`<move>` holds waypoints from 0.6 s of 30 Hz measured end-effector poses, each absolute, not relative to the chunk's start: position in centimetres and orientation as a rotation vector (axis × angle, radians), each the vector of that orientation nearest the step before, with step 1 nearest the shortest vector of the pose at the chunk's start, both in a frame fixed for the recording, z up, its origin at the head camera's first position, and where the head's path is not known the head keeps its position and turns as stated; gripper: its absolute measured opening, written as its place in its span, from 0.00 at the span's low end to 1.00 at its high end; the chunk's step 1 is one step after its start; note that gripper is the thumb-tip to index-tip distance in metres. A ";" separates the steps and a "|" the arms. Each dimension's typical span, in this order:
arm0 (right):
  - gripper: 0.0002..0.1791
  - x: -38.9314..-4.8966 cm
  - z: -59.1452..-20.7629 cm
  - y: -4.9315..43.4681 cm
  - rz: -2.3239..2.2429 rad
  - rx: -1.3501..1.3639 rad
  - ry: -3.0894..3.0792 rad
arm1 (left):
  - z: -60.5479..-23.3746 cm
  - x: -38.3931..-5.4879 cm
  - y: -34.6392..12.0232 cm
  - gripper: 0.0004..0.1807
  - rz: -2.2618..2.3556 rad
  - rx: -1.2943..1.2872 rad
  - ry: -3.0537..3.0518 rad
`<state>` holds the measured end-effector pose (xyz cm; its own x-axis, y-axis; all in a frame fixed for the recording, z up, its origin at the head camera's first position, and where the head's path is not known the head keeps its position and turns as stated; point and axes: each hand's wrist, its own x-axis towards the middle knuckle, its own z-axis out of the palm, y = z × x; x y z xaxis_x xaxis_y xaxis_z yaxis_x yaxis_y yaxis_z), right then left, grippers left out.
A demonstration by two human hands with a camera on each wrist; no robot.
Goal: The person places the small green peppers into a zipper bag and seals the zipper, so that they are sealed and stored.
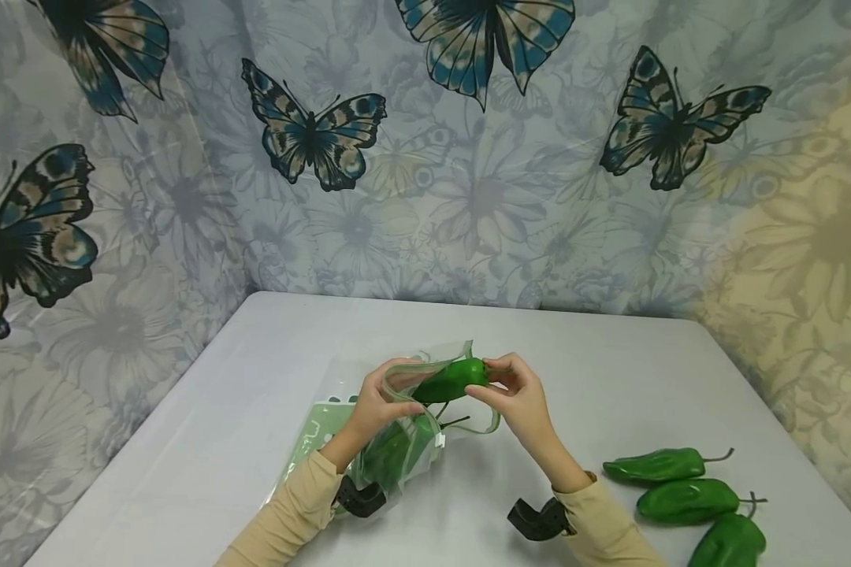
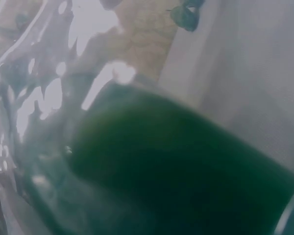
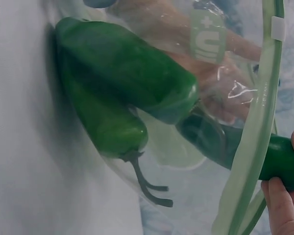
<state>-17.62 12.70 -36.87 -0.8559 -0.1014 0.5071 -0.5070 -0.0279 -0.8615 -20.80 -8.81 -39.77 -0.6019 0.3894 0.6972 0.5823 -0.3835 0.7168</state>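
Observation:
My left hand (image 1: 376,405) grips the edge of a clear zip bag (image 1: 495,423) with a pale green rim, its mouth spread apart. A green pepper (image 1: 450,382) is pinched between the thumb and fingers of my right hand (image 1: 523,398). One end of that pepper is inside the bag's mouth, as the right wrist view shows. Two more peppers lie in the bag, one pepper (image 3: 127,68) above another pepper (image 3: 105,129) with a forked stem. Through the plastic, the left wrist view is filled by a blurred green pepper (image 2: 176,171).
Three loose peppers, including a long pepper (image 1: 655,465), a middle pepper (image 1: 688,502) and a front pepper (image 1: 730,543), lie at the table's right. A flat green-and-clear package (image 1: 326,425) lies beside my left forearm on the white table (image 1: 553,339). Butterfly-printed fabric (image 1: 482,213) hangs behind.

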 end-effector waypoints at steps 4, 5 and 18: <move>0.17 -17.6 -37.0 12.7 1.951 0.663 -1.965 | -39.7 -20.8 -8.6 0.36 -2.118 -1.348 -1.654; 0.17 -17.6 -37.0 12.6 1.952 0.668 -1.965 | -39.7 -20.8 -8.6 0.36 -2.115 -1.352 -1.655; 0.19 -16.9 -36.8 11.8 1.844 0.658 -2.087 | -39.8 -21.0 -8.8 0.31 -2.106 -1.389 -1.629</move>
<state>-16.88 11.80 -36.78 -0.8575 -0.1505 0.4919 -0.5067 0.0818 -0.8582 -20.96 -8.80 -39.79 -0.5646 0.4022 0.7207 0.5965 -0.4046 0.6931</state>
